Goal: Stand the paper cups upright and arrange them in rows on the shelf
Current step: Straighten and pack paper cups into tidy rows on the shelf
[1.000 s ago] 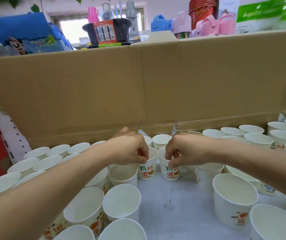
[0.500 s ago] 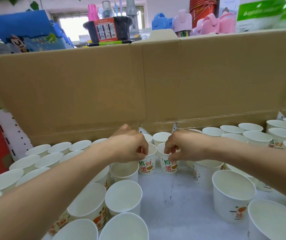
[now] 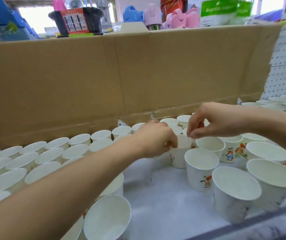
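Paper cup upright at frame center on white shelf, L hand pinching its left rim, R hand w/ thumb+finger tips together at its far rim, hold unclear; upright cup rows lower left, cardboard wall behind.

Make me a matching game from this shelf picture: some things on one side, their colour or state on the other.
Things:
1 left hand
2 cardboard sheet
3 black pot
4 bag

Matches:
A green and white
B plain brown
C bears a red label
D pinching the rim of a paper cup

Pairs: 1-D, 2-B, 3-C, 4-A
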Demonstrator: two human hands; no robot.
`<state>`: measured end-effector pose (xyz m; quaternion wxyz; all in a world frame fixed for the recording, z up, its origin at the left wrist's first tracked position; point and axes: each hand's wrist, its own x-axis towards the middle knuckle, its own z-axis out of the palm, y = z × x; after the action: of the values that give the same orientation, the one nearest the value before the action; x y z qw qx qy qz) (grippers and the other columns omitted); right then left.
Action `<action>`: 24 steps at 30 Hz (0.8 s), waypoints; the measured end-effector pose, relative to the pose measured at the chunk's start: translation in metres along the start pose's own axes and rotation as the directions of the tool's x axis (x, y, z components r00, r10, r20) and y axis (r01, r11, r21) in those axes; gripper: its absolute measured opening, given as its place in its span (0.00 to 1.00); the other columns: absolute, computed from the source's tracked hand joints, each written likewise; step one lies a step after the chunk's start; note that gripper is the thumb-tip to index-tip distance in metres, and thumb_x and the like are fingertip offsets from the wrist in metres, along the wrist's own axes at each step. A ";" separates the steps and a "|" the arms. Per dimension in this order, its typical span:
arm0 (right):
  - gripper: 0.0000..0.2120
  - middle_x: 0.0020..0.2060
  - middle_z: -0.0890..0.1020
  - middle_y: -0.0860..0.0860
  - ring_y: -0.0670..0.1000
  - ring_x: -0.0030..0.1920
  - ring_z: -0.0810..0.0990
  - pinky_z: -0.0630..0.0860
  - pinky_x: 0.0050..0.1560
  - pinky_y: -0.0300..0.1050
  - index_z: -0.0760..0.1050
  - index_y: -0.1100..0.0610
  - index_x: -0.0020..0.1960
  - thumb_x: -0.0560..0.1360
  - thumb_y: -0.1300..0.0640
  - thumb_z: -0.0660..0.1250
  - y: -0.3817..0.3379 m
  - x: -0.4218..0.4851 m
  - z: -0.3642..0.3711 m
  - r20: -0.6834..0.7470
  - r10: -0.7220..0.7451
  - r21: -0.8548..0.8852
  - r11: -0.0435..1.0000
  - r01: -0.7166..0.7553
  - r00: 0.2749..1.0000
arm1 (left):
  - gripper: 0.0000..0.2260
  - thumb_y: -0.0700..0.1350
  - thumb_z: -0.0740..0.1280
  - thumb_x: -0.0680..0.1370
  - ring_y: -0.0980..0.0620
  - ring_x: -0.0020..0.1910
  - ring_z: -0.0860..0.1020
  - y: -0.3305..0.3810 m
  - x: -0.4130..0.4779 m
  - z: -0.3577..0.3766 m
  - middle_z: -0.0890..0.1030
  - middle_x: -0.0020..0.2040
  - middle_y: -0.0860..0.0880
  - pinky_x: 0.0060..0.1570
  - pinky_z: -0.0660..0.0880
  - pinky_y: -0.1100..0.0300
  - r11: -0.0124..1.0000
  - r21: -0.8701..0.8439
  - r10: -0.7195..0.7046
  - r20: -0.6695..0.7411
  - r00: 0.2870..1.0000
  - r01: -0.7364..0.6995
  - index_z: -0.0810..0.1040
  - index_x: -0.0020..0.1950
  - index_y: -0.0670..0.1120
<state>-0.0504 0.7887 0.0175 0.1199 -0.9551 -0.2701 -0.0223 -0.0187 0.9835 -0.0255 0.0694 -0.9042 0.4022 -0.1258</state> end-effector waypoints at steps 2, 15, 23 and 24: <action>0.05 0.35 0.82 0.37 0.38 0.38 0.79 0.75 0.40 0.36 0.84 0.45 0.41 0.72 0.46 0.71 -0.007 -0.015 0.000 0.052 0.035 -0.010 0.999 -0.035 0.998 | 0.08 0.45 0.66 0.74 0.52 0.49 0.77 0.002 0.002 0.002 0.83 0.44 0.54 0.58 0.65 0.55 0.998 0.057 0.015 -0.035 0.999 -0.013 0.82 0.50 0.52; 0.12 0.31 0.81 0.51 0.46 0.30 0.73 0.72 0.33 0.45 0.80 0.58 0.37 0.73 0.51 0.68 -0.045 0.000 0.049 0.116 -0.014 -0.101 0.995 0.026 0.993 | 0.05 0.54 0.73 0.71 0.63 0.34 0.75 -0.016 -0.062 -0.014 0.77 0.32 0.62 0.32 0.69 0.65 0.944 -0.228 -0.215 0.131 0.968 0.240 0.84 0.44 0.55; 0.15 0.45 0.77 0.39 0.41 0.48 0.74 0.70 0.46 0.31 0.81 0.46 0.53 0.68 0.45 0.75 -0.054 0.003 0.043 0.108 -0.014 -0.043 0.999 0.019 0.994 | 0.12 0.60 0.67 0.74 0.57 0.42 0.79 -0.033 -0.088 -0.022 0.83 0.40 0.56 0.46 0.77 0.52 0.882 -0.339 -0.300 0.136 0.944 0.329 0.84 0.46 0.55; 0.15 0.45 0.75 0.38 0.40 0.49 0.73 0.70 0.46 0.30 0.80 0.45 0.54 0.69 0.47 0.75 -0.052 0.001 0.041 0.116 -0.009 -0.079 0.997 0.018 0.993 | 0.11 0.60 0.69 0.73 0.60 0.43 0.79 -0.035 -0.091 -0.021 0.83 0.41 0.59 0.48 0.77 0.54 0.877 -0.343 -0.300 0.155 0.941 0.336 0.84 0.47 0.55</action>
<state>-0.0777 0.8415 -0.0112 0.0657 -0.9570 -0.2819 0.0216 -0.0591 1.0742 -0.0128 -0.1016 -0.9599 0.2607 -0.0144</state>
